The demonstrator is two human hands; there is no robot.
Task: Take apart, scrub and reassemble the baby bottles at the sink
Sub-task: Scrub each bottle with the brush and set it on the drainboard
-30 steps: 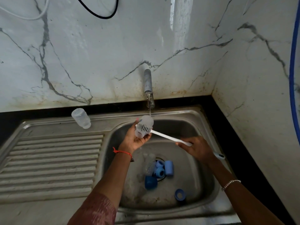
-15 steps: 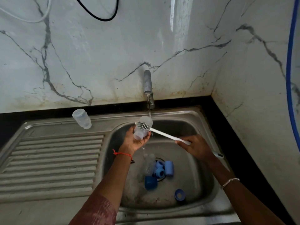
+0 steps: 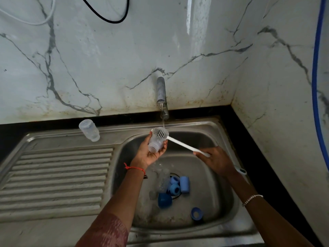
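Observation:
My left hand (image 3: 148, 154) holds a clear baby bottle body (image 3: 156, 144) under the thin stream from the tap (image 3: 161, 90). My right hand (image 3: 216, 160) grips the white handle of a bottle brush (image 3: 185, 144). Its round bristle head (image 3: 160, 133) rests against the bottle's base end. A second clear bottle (image 3: 89, 130) lies on the sink's back ledge. Several blue caps and collars (image 3: 175, 188) lie around the drain, with a clear bottle (image 3: 162, 182) beside them.
The steel sink basin (image 3: 219, 196) has a ribbed draining board (image 3: 55, 179) on its left. A blue collar (image 3: 195, 213) lies at the basin's front. Marble walls close in behind and on the right, where a blue hose (image 3: 316, 68) hangs.
The bottle in my left hand has tilted so more of its body shows below the brush head. The brush handle has shifted slightly; both hands stay over the basin.

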